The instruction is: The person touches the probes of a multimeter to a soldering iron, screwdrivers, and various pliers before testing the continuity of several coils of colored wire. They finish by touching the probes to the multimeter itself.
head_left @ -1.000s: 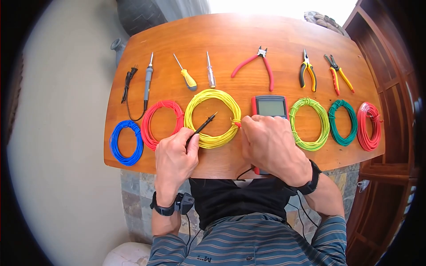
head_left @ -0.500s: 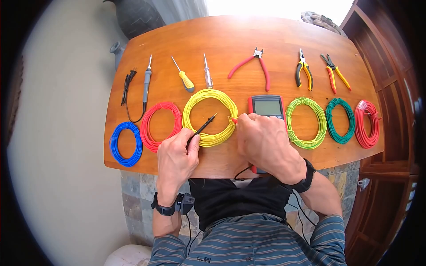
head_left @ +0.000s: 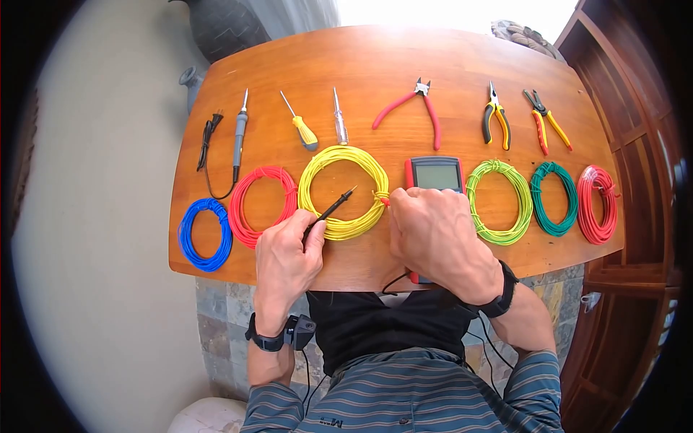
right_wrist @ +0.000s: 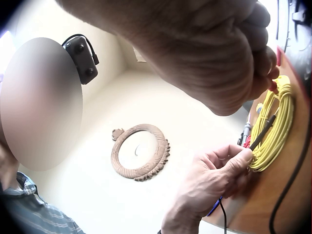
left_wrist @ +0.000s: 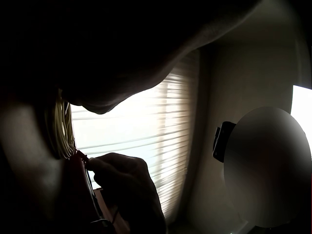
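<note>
My left hand [head_left: 289,249] pinches a black test probe [head_left: 334,207], its metal tip pointing up and right over the middle of the yellow wire coil [head_left: 305,186]. With its fingertips, my right hand [head_left: 442,227] grips a red test probe [right_wrist: 273,87], whose end lies right at the tied strands on the coil's right side. Most of that red probe is hidden behind the fingers in the head view. Below the right hand lies a red and grey multimeter [head_left: 437,174], partly covered, its screen showing. A dark lead [right_wrist: 292,180] runs along the table's near side in the right wrist view.
Red [head_left: 245,206] and blue [head_left: 183,234] wire coils lie left; yellow-green [head_left: 473,202], green [head_left: 536,198] and red [head_left: 586,206] coils lie right. Behind are a soldering iron [head_left: 240,137], two screwdrivers [head_left: 305,135], red-handled cutters [head_left: 435,124], needle-nose pliers [head_left: 489,123] and wire strippers [head_left: 541,130].
The head view has shifted slightly, moving the table's contents a little left. Both hands keep their grips on the probes; the black probe's tip sits slightly further right over the coil.
</note>
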`<action>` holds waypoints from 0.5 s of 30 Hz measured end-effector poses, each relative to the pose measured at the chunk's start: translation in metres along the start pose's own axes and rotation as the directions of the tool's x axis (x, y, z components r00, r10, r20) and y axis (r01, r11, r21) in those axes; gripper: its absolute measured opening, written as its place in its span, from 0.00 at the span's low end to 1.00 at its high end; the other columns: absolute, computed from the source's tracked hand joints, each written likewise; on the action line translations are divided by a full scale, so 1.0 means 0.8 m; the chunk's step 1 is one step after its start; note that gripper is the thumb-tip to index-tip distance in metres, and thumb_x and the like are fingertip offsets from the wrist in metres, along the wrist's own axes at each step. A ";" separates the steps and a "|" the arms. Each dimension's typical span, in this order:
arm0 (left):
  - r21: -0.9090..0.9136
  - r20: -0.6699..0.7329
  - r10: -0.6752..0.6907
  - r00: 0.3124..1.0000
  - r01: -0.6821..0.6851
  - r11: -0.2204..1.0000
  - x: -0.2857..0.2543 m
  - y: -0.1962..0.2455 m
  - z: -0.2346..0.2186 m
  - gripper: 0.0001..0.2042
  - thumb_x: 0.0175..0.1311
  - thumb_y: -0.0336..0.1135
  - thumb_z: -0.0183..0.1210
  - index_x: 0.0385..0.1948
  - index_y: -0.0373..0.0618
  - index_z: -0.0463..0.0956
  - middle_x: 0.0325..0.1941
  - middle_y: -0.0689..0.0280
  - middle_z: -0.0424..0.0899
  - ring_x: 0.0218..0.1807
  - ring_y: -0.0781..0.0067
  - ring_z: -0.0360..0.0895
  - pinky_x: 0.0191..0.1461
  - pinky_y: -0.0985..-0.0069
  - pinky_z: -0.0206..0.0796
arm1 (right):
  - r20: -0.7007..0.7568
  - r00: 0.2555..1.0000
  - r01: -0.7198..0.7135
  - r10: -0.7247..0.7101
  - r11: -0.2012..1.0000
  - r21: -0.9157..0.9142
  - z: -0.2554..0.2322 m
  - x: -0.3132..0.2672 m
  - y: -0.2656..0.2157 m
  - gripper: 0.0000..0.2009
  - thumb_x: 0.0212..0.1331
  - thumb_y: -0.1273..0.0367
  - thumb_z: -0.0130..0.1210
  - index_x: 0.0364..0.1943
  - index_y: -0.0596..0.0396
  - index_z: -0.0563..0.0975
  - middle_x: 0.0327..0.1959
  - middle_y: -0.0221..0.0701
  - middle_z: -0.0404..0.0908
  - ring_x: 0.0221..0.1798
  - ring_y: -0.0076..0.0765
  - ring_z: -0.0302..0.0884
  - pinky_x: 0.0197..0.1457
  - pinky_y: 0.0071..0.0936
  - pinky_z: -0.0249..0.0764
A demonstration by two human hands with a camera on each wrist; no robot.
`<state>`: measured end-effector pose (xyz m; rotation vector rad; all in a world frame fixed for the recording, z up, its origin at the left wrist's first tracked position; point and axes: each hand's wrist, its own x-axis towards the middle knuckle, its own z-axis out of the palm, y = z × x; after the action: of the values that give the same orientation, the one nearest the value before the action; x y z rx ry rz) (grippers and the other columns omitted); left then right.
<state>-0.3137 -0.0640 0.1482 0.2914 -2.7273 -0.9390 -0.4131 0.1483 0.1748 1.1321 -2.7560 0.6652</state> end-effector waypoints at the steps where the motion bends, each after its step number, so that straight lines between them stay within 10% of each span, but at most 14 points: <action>1: 0.008 -0.010 0.024 1.000 -0.024 1.000 0.000 -0.001 0.001 0.05 0.70 0.29 0.68 0.36 0.38 0.83 0.28 0.54 0.86 0.29 0.53 0.84 0.34 0.62 0.72 | 0.073 0.997 -0.028 0.029 0.999 -0.023 -0.007 0.004 -0.004 0.04 0.54 0.73 0.61 0.27 0.60 0.80 0.25 0.45 0.85 0.29 0.57 0.87 0.33 0.48 0.82; 15: -0.042 -0.024 0.034 0.999 -0.035 0.999 -0.002 -0.006 0.001 0.05 0.71 0.28 0.68 0.38 0.36 0.84 0.25 0.57 0.84 0.23 0.67 0.78 0.30 0.70 0.68 | 0.182 0.980 -0.056 0.084 0.986 -0.155 0.004 0.016 -0.027 0.06 0.54 0.71 0.60 0.30 0.61 0.82 0.27 0.45 0.87 0.30 0.55 0.89 0.33 0.47 0.84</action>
<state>-0.3120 -0.0669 0.1439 0.2455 -2.6787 -0.9760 -0.4071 0.1246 0.1828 1.1236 -2.9559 0.3666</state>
